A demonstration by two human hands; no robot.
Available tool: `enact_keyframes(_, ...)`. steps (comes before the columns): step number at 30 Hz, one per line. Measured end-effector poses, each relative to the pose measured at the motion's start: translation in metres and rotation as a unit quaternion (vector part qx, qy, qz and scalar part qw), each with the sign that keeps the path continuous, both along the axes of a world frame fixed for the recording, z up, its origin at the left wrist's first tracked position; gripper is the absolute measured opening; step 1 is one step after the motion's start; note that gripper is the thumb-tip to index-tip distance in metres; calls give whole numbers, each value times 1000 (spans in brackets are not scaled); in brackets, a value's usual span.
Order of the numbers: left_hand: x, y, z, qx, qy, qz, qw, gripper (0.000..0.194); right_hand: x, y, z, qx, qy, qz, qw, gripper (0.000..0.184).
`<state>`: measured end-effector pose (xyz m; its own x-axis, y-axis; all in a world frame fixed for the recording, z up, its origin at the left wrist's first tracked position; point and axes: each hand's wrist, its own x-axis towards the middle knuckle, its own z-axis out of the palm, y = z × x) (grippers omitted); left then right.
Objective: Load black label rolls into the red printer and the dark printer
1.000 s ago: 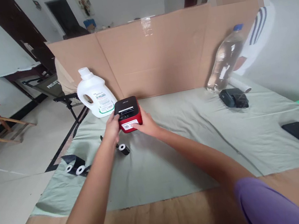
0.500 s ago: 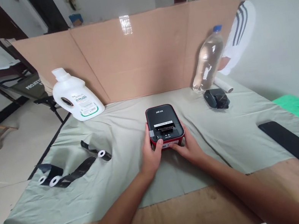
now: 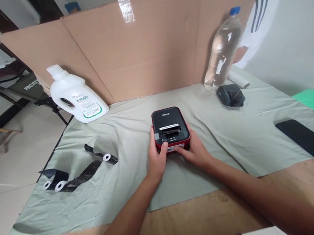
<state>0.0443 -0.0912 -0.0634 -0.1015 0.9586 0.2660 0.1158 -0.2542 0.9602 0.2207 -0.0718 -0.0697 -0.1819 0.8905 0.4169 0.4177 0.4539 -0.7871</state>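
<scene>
Compact printer point(image 3: 169, 120), blk top w/ slot and white strip, red lower body, sits mid-cloth, approx. level, slot end toward the wearer; whether its base bears fully on the green cloth point(image 3: 132, 115) can't be told. L hand point(image 3: 155, 163) on its L side: thumb apart from fingers, tip at the near L corner; fingers part-open, laid along the side wall, tips partly hidden. R hand point(image 3: 198, 154) mirrors on R side: thumb on near face by the white label, fingers part-open along the side, partly hidden. Both hands grip the unit betw. them; nothing else held. To L: blk strip point(image 3: 89, 172) w/ white-cored rolls, lying loose; behind it, detergent bottle point(image 3: 75, 94), upright w/ slight lean, nr. cardboard panel point(image 3: 146, 54). To R: clear bottle point(image 3: 222, 51), blue cap, tilted; in front of it, blk wrapped item point(image 3: 230, 96) beside white tube point(image 3: 239, 78); nearer the wearer, flat blk slab point(image 3: 313, 141).
</scene>
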Motion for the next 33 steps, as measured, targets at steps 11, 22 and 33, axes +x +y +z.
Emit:
enact_keyframes(11,7,-19,0,-1,5,4,1000,77,-2,-15,-7,20,-20,-33,999,95)
enact_keyframes(22,-19,-9,1,269,291,97,913,18,6,-7,-1,42,-30,-35,998,85)
enact_keyframes(33,-21,-5,8,258,378,116,881,33,17,-1,12,56,-131,-55,988,75)
